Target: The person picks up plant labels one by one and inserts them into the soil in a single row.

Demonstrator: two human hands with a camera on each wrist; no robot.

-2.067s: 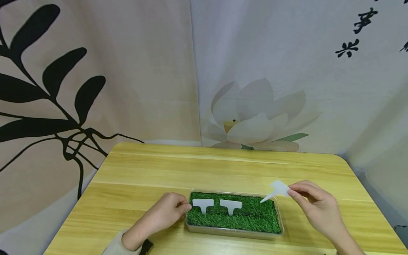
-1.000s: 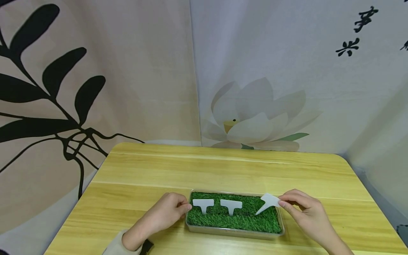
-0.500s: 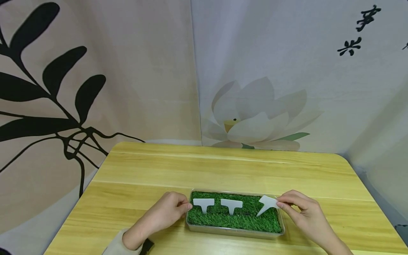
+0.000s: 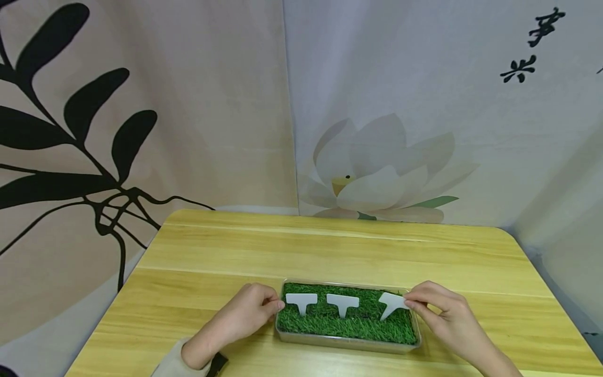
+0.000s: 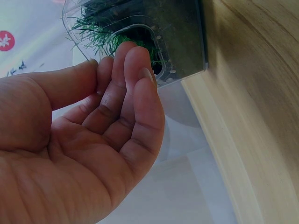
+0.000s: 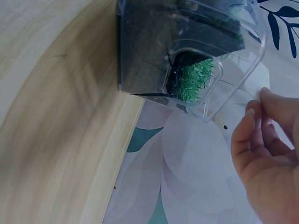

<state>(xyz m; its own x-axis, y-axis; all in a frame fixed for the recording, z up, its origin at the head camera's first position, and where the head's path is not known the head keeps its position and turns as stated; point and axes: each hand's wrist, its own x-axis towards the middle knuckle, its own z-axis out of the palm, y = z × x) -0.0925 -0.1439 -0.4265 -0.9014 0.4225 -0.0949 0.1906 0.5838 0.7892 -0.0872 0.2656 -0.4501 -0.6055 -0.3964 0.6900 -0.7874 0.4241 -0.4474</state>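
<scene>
A clear plastic box [image 4: 348, 345] filled with green artificial grass [image 4: 358, 327] sits on the table. Two white T-shaped plant labels stand upright in the grass, one at the left [image 4: 301, 300] and another near the middle [image 4: 343, 302]. My right hand [image 4: 445, 314] pinches a third T-shaped plant label [image 4: 392, 302] by its right end; it is tilted, its pointed stem down at the grass on the right side. My left hand [image 4: 247, 311] pinches the box's left rim between thumb and finger. From the left wrist view, that hand [image 5: 107, 121] partly hides the rim.
The box rests near the front of a wooden table [image 4: 264, 246]. Behind it hangs a cloth backdrop [image 4: 226, 131] printed with dark leaves and a pale flower. A dark band [image 4: 217, 364] shows by the left sleeve.
My right hand has brought the plant label left and down, from above the box's right rim to the grass, turning it more upright. The left hand has stayed at the rim.
</scene>
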